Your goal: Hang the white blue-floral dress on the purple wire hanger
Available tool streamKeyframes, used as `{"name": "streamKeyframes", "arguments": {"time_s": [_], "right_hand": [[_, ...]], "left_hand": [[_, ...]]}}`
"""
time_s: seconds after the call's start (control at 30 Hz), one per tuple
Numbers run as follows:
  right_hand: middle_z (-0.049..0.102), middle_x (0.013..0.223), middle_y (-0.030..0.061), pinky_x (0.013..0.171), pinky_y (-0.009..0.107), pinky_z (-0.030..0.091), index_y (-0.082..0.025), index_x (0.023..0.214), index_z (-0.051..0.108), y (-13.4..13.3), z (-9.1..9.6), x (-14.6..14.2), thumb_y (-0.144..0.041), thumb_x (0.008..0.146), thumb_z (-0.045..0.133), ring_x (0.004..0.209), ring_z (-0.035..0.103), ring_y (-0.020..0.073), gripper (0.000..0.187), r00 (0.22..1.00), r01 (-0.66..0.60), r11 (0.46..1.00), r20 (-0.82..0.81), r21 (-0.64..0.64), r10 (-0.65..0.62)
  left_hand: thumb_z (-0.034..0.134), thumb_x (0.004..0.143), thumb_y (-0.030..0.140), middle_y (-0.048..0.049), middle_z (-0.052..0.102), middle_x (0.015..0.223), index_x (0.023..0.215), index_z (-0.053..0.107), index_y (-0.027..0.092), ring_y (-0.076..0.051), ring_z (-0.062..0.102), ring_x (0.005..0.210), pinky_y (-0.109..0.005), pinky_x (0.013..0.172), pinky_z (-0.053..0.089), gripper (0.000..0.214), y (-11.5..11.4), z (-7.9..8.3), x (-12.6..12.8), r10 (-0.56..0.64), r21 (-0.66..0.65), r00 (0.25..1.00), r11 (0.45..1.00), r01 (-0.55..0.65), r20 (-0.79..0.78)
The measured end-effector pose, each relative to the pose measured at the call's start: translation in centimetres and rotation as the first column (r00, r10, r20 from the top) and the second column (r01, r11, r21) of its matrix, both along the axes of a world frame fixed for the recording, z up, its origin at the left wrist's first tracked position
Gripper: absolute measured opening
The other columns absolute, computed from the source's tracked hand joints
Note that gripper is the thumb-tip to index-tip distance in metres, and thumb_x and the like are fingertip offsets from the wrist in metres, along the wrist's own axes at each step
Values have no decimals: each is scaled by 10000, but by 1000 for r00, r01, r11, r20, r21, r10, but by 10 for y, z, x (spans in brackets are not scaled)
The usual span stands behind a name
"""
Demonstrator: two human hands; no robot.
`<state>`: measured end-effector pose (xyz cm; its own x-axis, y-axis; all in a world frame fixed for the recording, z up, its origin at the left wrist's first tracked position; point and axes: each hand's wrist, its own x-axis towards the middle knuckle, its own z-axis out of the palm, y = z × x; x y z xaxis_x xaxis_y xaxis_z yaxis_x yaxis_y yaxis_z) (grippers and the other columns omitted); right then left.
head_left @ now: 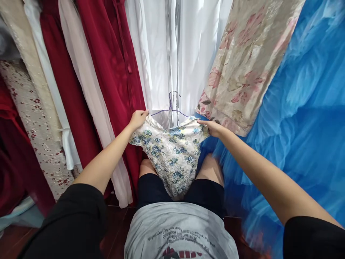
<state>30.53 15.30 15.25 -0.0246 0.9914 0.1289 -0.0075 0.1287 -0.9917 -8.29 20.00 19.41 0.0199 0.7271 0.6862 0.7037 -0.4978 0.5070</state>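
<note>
A white floral dress [175,154] with blue and green flowers hangs on a thin purple hanger [170,102] in front of my lap. Its neckline dips in the middle, and its lower part falls between my thighs. At the left shoulder of the dress, my left hand [139,118] pinches the fabric beside the hanger's end. On the opposite shoulder, my right hand [211,127] grips the cloth with the thumb on top. Both arms reach forward, holding the shoulders spread apart. The fabric hides part of the hanger's arms.
Dark red gowns [107,54] and a pale pink one [86,82] hang at the left. Behind the hanger are white drapes [199,46]. A beige floral garment [245,68] and a ruffled blue tulle gown [304,136] fill the right. Below shows a dark floor [115,223].
</note>
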Motion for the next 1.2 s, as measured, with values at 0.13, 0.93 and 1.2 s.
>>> {"name": "streamKeyframes", "arguments": {"time_s": [0.13, 0.93, 1.2], "right_hand": [[702, 658, 48, 707, 349, 585, -179, 883, 683, -3, 26, -1, -371, 831, 687, 652, 672, 223, 199, 988, 25, 999, -149, -24, -28], [371, 1499, 177, 1125, 653, 322, -307, 1595, 117, -68, -33, -82, -450, 851, 682, 1407, 366, 427, 945, 600, -239, 255, 349, 937, -720], [693, 1086, 150, 693, 325, 450, -172, 1226, 535, -69, -3, -48, -594, 815, 607, 991, 650, 328, 593, 409, -340, 568, 662, 750, -628]], "left_hand": [[415, 969, 575, 23, 390, 579, 607, 394, 195, -129, 383, 585, -276, 590, 245, 526, -20, 7, 8, -78, 156, 990, 983, 96, -121], [465, 958, 665, -78, 720, 824, 642, 574, 169, -203, 720, 916, -337, 945, 540, 597, -116, 17, 149, -647, 91, 264, 461, 883, 716], [553, 973, 502, -73, 559, 1484, 1225, 654, 235, -260, 390, 1485, -425, 1207, 324, 381, -103, -3, 150, -686, 1, 411, 515, 857, 600]]}}
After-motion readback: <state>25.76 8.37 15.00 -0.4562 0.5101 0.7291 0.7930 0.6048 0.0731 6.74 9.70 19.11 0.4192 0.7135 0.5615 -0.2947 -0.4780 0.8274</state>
